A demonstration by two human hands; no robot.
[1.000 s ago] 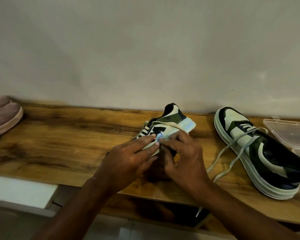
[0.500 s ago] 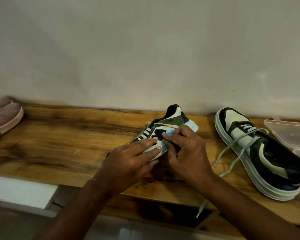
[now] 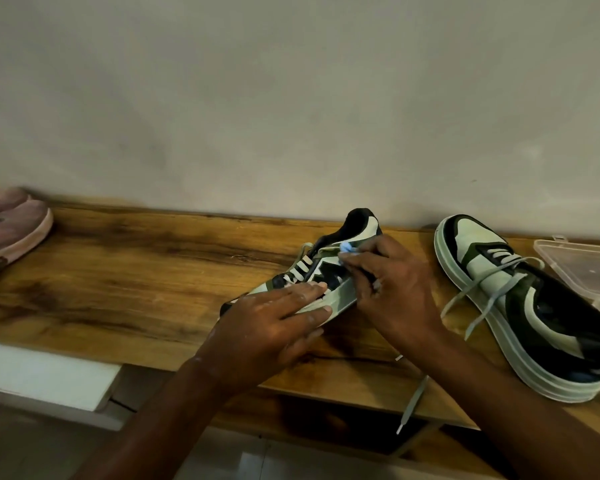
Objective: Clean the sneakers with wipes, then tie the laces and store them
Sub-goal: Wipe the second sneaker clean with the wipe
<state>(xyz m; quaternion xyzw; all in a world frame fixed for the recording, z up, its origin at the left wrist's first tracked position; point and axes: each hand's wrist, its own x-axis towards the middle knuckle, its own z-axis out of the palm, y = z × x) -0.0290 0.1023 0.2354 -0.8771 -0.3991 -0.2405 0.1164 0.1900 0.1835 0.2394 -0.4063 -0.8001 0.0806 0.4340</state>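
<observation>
Your left hand [image 3: 274,327] lies flat on the near sneaker [image 3: 326,271] at the middle of the wooden surface [image 3: 136,271]. Its fingers are straight and press along the sole edge and side panel, so this grip is fully open and only steadies the shoe. Your right hand [image 3: 392,285] sits at 3 o'clock of the left, with fingers curled in a tight pinch on a small pale blue wipe [image 3: 347,249], held against the shoe's upper just below the heel collar. The sneaker's heel points to 12 o'clock, toward the wall [image 3: 291,98].

The second sneaker [image 3: 534,306] rests at 3 o'clock, apart from your hands, its grey laces [image 3: 478,299] loose across the surface. A clear plastic box [image 3: 589,268] lies beside it at the right edge. A pink shoe [image 3: 11,230] sits at far 9 o'clock.
</observation>
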